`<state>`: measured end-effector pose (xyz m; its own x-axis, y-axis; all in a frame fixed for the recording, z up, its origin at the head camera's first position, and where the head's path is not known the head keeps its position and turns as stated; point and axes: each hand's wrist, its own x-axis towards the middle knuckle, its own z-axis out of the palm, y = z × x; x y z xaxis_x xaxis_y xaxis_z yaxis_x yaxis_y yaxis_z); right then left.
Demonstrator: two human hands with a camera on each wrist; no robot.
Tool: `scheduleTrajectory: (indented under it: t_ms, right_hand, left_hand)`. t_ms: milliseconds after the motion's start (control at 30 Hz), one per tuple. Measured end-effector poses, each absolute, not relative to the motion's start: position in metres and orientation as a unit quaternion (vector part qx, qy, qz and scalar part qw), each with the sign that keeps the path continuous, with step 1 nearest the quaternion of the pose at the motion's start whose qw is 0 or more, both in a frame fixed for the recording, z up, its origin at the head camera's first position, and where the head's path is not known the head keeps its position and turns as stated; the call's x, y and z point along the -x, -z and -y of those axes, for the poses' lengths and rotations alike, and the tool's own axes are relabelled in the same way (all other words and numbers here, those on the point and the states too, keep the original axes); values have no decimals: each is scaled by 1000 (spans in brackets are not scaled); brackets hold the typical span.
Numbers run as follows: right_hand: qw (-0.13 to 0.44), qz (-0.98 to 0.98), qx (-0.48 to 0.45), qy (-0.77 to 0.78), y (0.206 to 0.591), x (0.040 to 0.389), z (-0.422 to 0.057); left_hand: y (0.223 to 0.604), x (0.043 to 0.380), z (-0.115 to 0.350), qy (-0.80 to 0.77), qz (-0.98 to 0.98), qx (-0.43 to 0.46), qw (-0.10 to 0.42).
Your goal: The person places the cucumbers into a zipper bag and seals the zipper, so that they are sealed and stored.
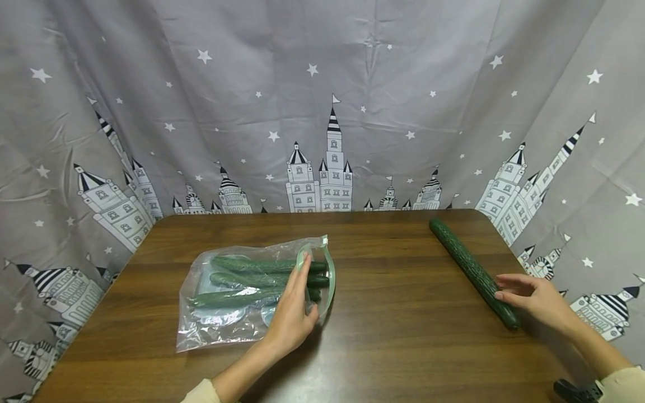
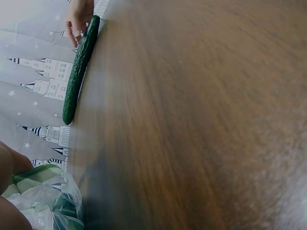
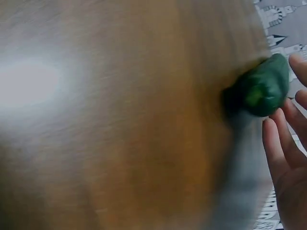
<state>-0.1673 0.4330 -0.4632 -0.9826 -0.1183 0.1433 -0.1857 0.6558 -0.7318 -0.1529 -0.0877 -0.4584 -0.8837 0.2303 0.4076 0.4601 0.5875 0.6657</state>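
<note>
Left hand (image 1: pixel 292 316) at bag (image 1: pixel 201 334), right hand (image 1: pixel 539 303) at loose cucumber (image 1: pixel 471 267)

Dial centred on wearer, 12 straight ahead. Nearest: pale sleeves (image 1: pixel 201 393), with dark strap (image 1: pixel 574 391) at right cuff. Left hand toward 11 o'clock: fingers straight, thumb apart, laid against mouth of clear bag. Inside bag: three cucumbers (image 1: pixel 269 266) side by side, ends toward 3 o'clock at green-edged opening. Right hand toward 2 o'clock: thumb and fingers parted, tips at near end of loose cucumber; firm grip or light touch, cannot tell. Loose cucumber slanting away toward 11 o'clock, well apart from bag, along brown wooden table (image 1: pixel 383 330). Farthest, toward 12: grey curtain (image 1: pixel 413 50) printed with white stars and castles.
</note>
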Motion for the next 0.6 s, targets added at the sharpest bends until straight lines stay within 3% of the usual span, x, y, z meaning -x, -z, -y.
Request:
scheduleTrajectory:
  t_ms: [367, 600]
  right_hand:
    - [28, 904, -161, -395, 489, 163, -439]
    - [25, 944, -91, -317, 478, 164, -434]
  left_hand:
    - [460, 154, 87, 409, 880, 197, 142]
    - [460, 155, 87, 406, 879, 198, 151]
